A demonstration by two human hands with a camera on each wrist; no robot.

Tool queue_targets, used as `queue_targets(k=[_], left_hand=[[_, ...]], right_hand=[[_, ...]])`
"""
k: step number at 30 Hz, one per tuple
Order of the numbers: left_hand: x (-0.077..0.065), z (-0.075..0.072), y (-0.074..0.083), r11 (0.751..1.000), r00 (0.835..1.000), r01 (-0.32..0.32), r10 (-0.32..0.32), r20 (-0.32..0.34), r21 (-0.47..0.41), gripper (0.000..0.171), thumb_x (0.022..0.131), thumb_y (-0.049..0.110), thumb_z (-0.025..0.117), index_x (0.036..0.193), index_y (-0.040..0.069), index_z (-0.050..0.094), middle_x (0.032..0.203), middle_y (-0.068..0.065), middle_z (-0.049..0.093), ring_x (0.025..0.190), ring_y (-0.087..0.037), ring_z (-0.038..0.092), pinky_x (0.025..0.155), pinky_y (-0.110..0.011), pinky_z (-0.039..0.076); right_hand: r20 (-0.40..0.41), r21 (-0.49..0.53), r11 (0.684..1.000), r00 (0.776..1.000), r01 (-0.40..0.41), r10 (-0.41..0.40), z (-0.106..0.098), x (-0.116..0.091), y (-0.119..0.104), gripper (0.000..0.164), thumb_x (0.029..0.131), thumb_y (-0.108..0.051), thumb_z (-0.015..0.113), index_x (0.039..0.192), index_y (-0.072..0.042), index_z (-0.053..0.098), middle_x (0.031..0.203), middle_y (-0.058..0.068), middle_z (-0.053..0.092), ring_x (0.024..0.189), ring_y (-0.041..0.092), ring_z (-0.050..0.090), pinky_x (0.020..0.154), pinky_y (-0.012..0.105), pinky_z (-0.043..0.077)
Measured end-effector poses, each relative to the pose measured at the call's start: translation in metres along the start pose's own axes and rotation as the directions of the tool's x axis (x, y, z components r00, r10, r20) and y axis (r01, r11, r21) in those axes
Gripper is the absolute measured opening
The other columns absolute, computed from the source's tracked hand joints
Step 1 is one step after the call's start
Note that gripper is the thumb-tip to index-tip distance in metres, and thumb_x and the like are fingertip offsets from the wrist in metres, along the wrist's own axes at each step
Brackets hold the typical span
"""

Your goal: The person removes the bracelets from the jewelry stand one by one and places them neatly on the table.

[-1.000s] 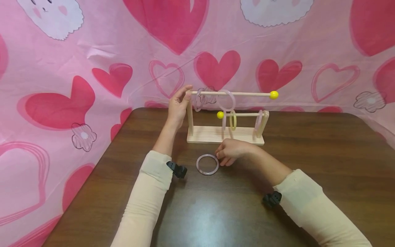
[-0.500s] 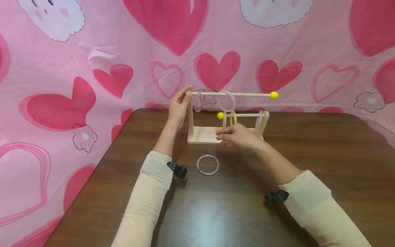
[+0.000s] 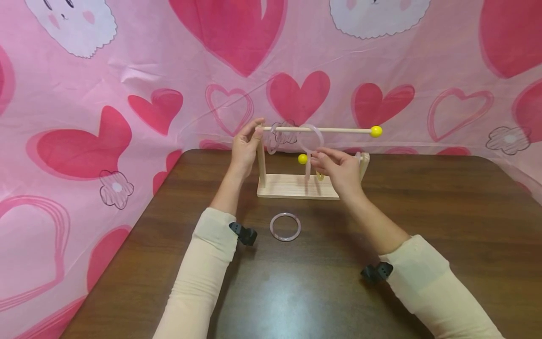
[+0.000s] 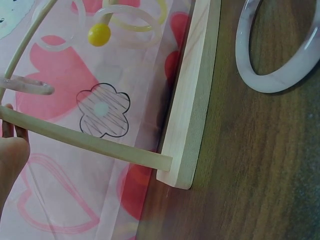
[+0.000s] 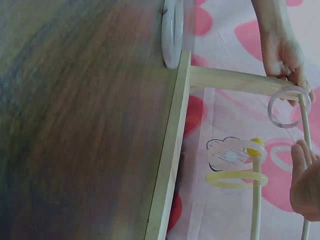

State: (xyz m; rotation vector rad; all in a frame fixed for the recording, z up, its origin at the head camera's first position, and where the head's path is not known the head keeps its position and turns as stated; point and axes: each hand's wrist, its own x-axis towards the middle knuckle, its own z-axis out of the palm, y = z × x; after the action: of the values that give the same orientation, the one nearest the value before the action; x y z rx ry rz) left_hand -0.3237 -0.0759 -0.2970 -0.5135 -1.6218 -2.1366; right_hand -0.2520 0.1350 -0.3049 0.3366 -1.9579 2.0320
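A wooden bangle stand [image 3: 292, 187] has two rods, one higher than the other. My left hand [image 3: 244, 149] grips the top of its left post, thumb in front. My right hand [image 3: 345, 175] is raised before the lower rod, its fingers [image 5: 299, 157] extended close to the upper rod; whether they touch a bangle I cannot tell. A lilac bangle [image 3: 272, 152] and a pale pink bangle [image 3: 321, 137] hang on the upper rod. On the lower one are a pale bangle [image 3: 308, 170] and a yellow bangle [image 5: 235, 175]. Another pink bangle there is mostly hidden behind my right hand.
A loose lilac bangle [image 3: 272, 227] lies flat on the brown wooden table [image 3: 178, 278] in front of the stand. Yellow balls tip the upper rod [image 3: 376, 131] and the lower rod [image 3: 302, 159]. Behind the table hangs a pink heart-patterned cloth [image 3: 169, 52].
My right hand has risen from beside the loose bangle on the table to the level of the rods, covering part of the yellow bangle. My left hand keeps its place on the post.
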Motion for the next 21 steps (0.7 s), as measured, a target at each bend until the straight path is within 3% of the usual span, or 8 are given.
queue_targets(k=[5, 9, 15, 21], left_hand=[[0.0, 0.0, 0.0, 1.0, 1.0, -0.009, 0.009, 0.002, 0.004, 0.028, 0.091, -0.002, 0.053, 0.117, -0.012, 0.051, 0.113, -0.014, 0.059, 0.094, -0.007, 0.054, 0.086, -0.025, 0.042], [0.0, 0.001, 0.0, 1.0, 1.0, -0.009, 0.009, 0.003, 0.007, 0.028, 0.091, -0.003, 0.053, 0.117, -0.012, 0.051, 0.113, -0.013, 0.059, 0.094, -0.006, 0.053, 0.087, -0.026, 0.042], [0.0, 0.0, 0.0, 1.0, 1.0, -0.01, 0.01, -0.002, 0.02, 0.028, 0.091, -0.002, 0.054, 0.117, -0.012, 0.052, 0.107, -0.002, 0.061, 0.093, -0.006, 0.053, 0.085, -0.024, 0.042], [0.0, 0.0, -0.001, 1.0, 1.0, -0.01, 0.01, -0.005, 0.028, 0.028, 0.091, -0.001, 0.054, 0.117, -0.011, 0.052, 0.109, -0.003, 0.061, 0.093, -0.007, 0.054, 0.084, -0.024, 0.043]], right_hand=[[-0.175, 0.081, 0.997, 0.985, 0.006, 0.009, 0.0, 0.002, 0.001, 0.03, 0.09, -0.005, 0.058, 0.114, 0.013, 0.057, 0.105, 0.025, 0.063, 0.078, 0.01, 0.066, 0.073, 0.028, 0.052], [-0.272, 0.139, 0.99, 0.962, 0.013, 0.026, -0.001, 0.006, -0.001, 0.029, 0.089, -0.003, 0.06, 0.113, 0.012, 0.059, 0.104, 0.026, 0.062, 0.08, 0.015, 0.067, 0.075, 0.031, 0.051], [-0.307, 0.084, 0.996, 0.951, -0.013, 0.038, -0.001, 0.013, -0.005, 0.031, 0.085, -0.007, 0.066, 0.111, 0.009, 0.062, 0.105, 0.027, 0.061, 0.085, 0.02, 0.067, 0.077, 0.032, 0.05], [-0.303, -0.055, 0.996, 0.951, -0.074, 0.054, 0.002, 0.018, 0.0, 0.031, 0.084, -0.012, 0.068, 0.111, 0.002, 0.065, 0.102, 0.021, 0.065, 0.078, 0.01, 0.066, 0.074, 0.023, 0.051]])
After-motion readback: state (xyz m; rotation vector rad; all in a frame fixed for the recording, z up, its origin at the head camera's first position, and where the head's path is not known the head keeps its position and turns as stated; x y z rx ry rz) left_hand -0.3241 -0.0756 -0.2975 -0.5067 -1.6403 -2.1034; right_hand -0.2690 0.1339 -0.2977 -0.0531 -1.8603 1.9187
